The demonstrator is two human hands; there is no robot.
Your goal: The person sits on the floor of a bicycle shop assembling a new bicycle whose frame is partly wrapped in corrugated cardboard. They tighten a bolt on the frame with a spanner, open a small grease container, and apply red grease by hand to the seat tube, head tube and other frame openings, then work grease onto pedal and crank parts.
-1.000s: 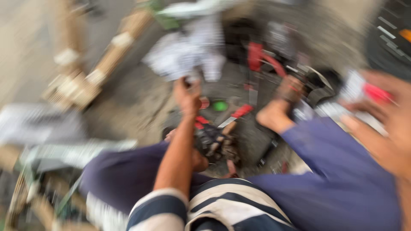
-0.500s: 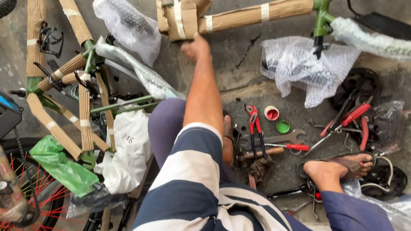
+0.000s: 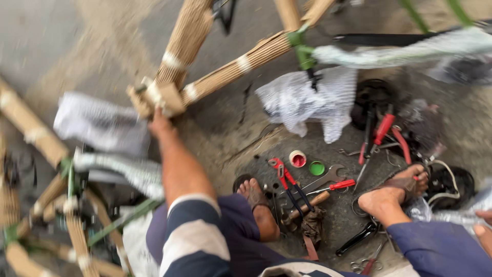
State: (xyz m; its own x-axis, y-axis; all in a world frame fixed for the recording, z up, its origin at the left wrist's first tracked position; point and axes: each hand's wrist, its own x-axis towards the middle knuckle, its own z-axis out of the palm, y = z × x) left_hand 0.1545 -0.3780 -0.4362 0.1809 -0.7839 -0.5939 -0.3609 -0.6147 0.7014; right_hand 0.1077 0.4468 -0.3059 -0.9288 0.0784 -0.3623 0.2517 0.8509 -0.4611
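1. Left hand point(image 3: 160, 119): the arm reaches forward from the striped sleeve point(image 3: 195, 236), and the hand meets the cardboard-wrapped junction point(image 3: 156, 97) where two wrapped tubes of the bicycle frame point(image 3: 230, 66) come together. The hand touches the lower edge of the wrapping. Motion blur hides the fingers, so whether they are closed on the cardboard or merely pressed against it cannot be told.

2. Right hand point(image 3: 484, 231): only a sliver shows at the right border, beside the blue trouser leg point(image 3: 441, 251). Its fingers are out of sight; their state cannot be told.

3. Frame position: the wrapped tubes run above the concrete floor point(image 3: 220, 138) in front of the seated person, with the junction within arm's reach. Green frame parts point(image 3: 302, 48) show where the cardboard ends, so the wrapping appears to serve as protective packing.

4. Tool layout: red-handled pliers point(image 3: 283, 174), a spanner point(image 3: 328, 177), a red-handled screwdriver point(image 3: 338, 185) and two small caps, one red point(image 3: 298, 158) and one green point(image 3: 317, 167), lie on the floor between the two sandalled feet point(image 3: 256, 205), point(image 3: 394, 192). More red-handled tools point(image 3: 382, 133) lie further right. Grouping them between the feet probably keeps them reachable without standing.

5. Packing material: crumpled plastic wrap point(image 3: 312, 100) lies on the floor just beside the tools, below the green fitting; another sheet point(image 3: 100, 123) lies left of the hand.
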